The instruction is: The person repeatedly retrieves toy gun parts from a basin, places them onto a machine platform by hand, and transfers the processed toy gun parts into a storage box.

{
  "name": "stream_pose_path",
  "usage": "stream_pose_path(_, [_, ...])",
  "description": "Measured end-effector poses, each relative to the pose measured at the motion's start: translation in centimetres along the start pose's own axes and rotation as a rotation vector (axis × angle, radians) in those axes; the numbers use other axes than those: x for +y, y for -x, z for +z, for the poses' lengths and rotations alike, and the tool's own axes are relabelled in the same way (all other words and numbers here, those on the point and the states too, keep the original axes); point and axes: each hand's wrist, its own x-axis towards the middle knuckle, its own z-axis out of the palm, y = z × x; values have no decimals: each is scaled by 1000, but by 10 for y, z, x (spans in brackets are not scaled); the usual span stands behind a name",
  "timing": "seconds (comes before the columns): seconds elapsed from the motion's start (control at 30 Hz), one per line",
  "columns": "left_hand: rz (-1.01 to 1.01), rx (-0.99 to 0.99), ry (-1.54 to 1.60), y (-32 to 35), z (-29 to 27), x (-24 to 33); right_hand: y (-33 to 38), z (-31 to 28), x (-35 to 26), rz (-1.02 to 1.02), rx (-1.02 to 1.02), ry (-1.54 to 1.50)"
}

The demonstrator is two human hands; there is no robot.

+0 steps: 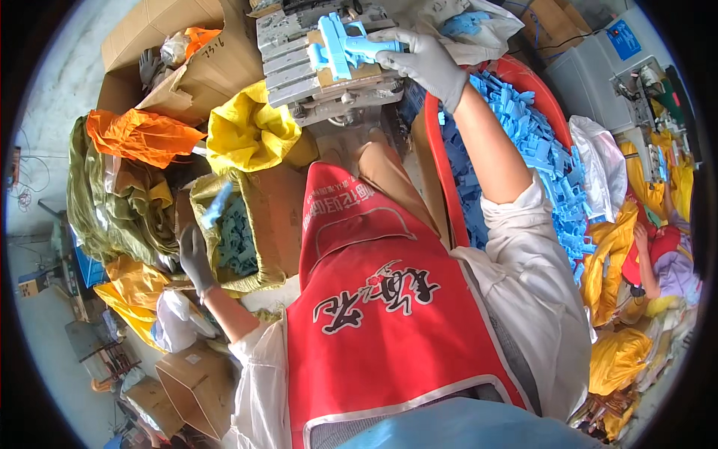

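Observation:
My right hand (430,66), in a grey glove, reaches to the top and has its fingers closed on the right end of a light blue plastic toy gun (345,46). The toy gun lies over a small brown block on a slatted metal machine table (288,71). At the left my left hand (196,258), also gloved, has its fingers extended and holds nothing. Just above its fingertips a blurred blue plastic piece (217,205) hangs in the air. Beneath that piece, an open woven sack (267,258) contains many blue plastic parts (236,243).
A red tub (440,176) heaped with blue parts (535,135) stands at my right. Yellow (250,131) and orange sacks (138,138) and an open carton (198,78) stand at the left. Another person (658,258) sits at the far right.

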Motion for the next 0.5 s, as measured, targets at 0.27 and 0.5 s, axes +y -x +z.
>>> stream_pose_path(0.27, [-66,-171,123,13,23,-25,18,-19,-16,-244,114,742])
stream_pose_path(0.5, [7,-341,148,11,57,-11,157,-138,114,138,291,1027])
